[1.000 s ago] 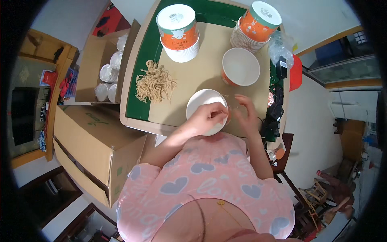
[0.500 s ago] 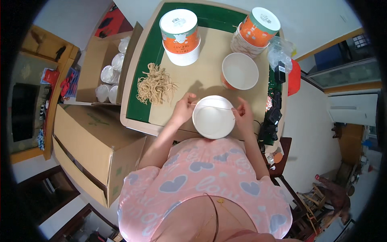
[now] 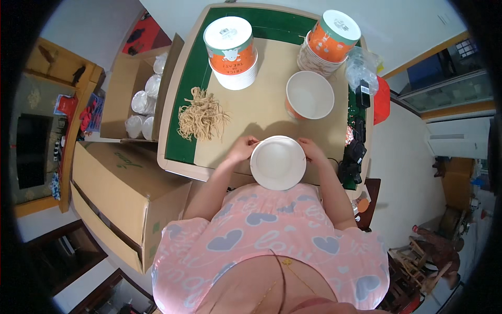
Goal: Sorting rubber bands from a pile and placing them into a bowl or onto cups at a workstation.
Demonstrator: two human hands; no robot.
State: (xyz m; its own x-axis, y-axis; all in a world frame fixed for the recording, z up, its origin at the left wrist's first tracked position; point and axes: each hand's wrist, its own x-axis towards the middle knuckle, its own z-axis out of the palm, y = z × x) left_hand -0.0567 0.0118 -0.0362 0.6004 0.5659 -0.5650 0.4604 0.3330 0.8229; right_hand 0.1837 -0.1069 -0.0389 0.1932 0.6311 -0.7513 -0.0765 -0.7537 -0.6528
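Observation:
A white-lined round paper bucket (image 3: pixel 278 163) faces me with its open mouth, at the near table edge against my clothing. At its upper left rim is my left hand (image 3: pixel 242 149), fingers closed on the edge. My right hand (image 3: pixel 312 152) grips the opposite side, its fingertips partly behind the rim. A bit of thin beige string seems to show near the left fingers; the rest of it cannot be made out. Farther right stands another open paper bucket (image 3: pixel 309 95) with orange on its outside. To the left lies a loose heap of beige strings (image 3: pixel 201 115).
Upside-down stacks of orange-and-white buckets stand at the far left (image 3: pixel 230 55) and far right (image 3: pixel 330 39). Clear plastic bags (image 3: pixel 363 68) and black adapters (image 3: pixel 355 152) line the right edge. Cardboard boxes (image 3: pixel 120 193) stand left of the table (image 3: pixel 230 152), one holding wrapped white items.
The string stretched across the bucket's mouth between my hands no longer shows there. Both hands have shifted slightly down and closer to the bucket's rim.

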